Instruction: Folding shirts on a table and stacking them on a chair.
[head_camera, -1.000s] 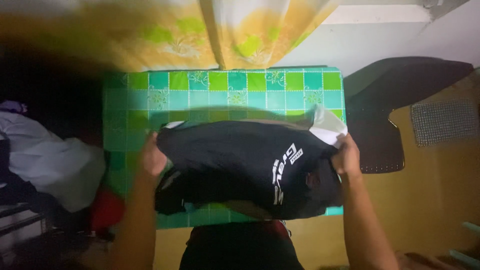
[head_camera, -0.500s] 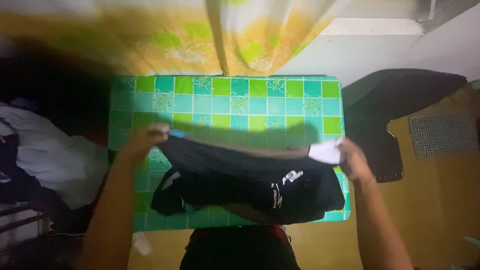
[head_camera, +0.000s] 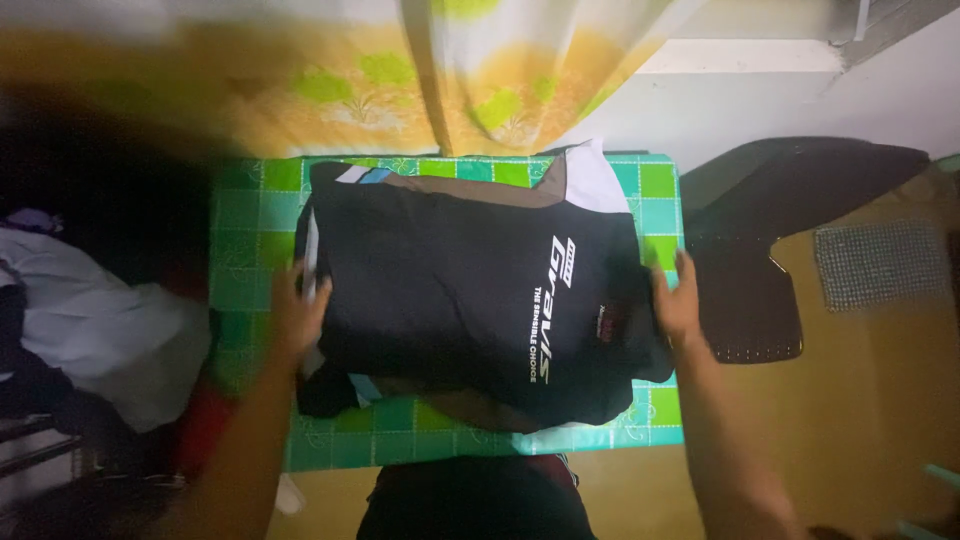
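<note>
Your shirt (head_camera: 470, 300): black, white lettering, white and brown panels, a blue edge. Your tablecloth (head_camera: 250, 230): green and teal checks, white flower motifs. Curtain (head_camera: 400, 80): yellow-orange with green blotches. Cloth pile (head_camera: 100, 330): white. Mat (head_camera: 790, 230): black.

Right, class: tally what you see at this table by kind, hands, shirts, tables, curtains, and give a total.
Hands: 2, left and right
Shirt: 1
Table: 1
Curtain: 1
Total: 5
</note>
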